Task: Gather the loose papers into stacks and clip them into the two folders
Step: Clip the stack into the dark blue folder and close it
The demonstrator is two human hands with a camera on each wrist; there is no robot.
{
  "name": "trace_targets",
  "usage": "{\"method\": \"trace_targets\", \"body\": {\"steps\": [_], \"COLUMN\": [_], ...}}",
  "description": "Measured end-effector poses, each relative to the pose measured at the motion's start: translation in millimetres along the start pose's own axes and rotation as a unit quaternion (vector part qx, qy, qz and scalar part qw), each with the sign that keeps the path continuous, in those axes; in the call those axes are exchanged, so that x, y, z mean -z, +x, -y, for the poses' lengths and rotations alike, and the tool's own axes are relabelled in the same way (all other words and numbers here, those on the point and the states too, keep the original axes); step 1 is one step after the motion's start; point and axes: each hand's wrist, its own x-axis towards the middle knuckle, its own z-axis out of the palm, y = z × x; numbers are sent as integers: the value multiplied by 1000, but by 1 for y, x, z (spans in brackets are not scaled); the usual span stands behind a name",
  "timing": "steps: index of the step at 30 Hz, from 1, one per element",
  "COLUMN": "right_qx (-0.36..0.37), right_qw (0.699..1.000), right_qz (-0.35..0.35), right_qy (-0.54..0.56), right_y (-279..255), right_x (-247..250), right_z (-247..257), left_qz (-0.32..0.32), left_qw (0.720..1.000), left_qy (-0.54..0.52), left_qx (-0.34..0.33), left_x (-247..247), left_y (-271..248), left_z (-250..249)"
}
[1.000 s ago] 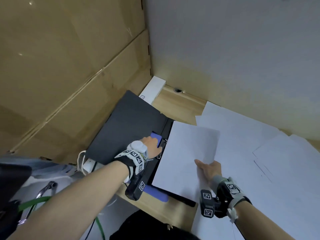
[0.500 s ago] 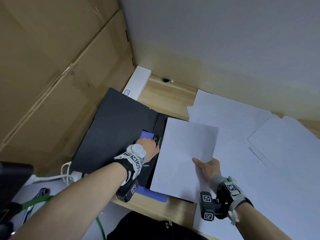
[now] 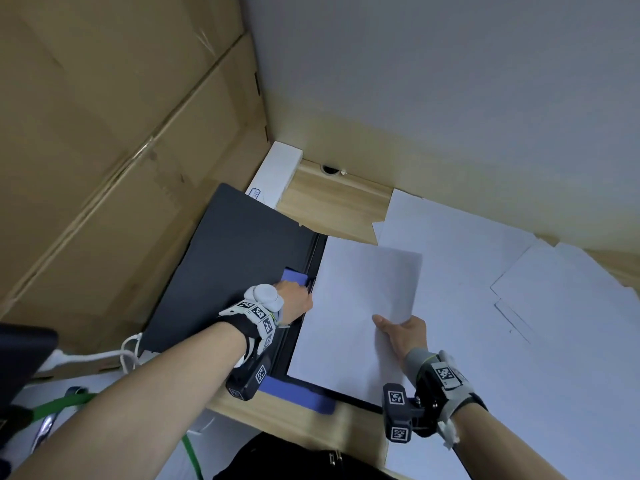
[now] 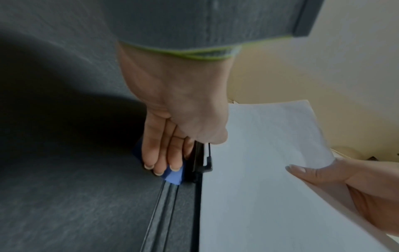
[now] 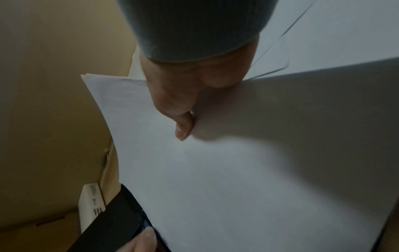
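— What have you got on the desk (image 3: 332, 206) right now?

— I see a black folder (image 3: 235, 265) lying open at the left side of the desk, its cover spread flat toward the cardboard boxes (image 3: 104, 133). A stack of white papers (image 3: 353, 306) sits on the folder's right half, its left edge up against the spine.

— And your left hand?

— My left hand (image 3: 294, 301) is at the spine, on the black clip (image 4: 199, 160). In the left wrist view the fingers (image 4: 159, 153) lie close together, pointing down along the clip and resting on a blue piece (image 4: 172, 177) beside it; the thumb side presses on the clip's top. I cannot tell whether the clip is raised or down on the sheets.

— The right?

— My right hand (image 3: 401, 332) pinches the stack at its right edge: thumb (image 5: 183, 127) on top, the other fingers underneath and hidden. The right side of the stack lifts and curls off the desk there.

— Anything else lying about?

— More loose sheets (image 3: 485, 271) are spread over the desk to the right, overlapping each other, partly under the held stack. A blue folder (image 3: 301, 398) peeks out from beneath the black one at the near edge. A white box (image 3: 277, 171) stands in the corner behind the black cover, and a white cable (image 3: 104, 356) hangs off the desk's left side.
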Motion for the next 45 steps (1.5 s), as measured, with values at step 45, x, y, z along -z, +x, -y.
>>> {"method": "trace_targets", "body": {"steps": [45], "right_qx": [4], "right_qw": [999], "right_qz": [-46], "right_qy": [28], "right_y": [-44], "right_x": [180], "right_z": [-71], "left_qz": [-156], "left_qw": [960], "left_qy": [-233], "left_qx": [-16], "left_x": [-3], "left_y": [-11], "left_z": [-107]}}
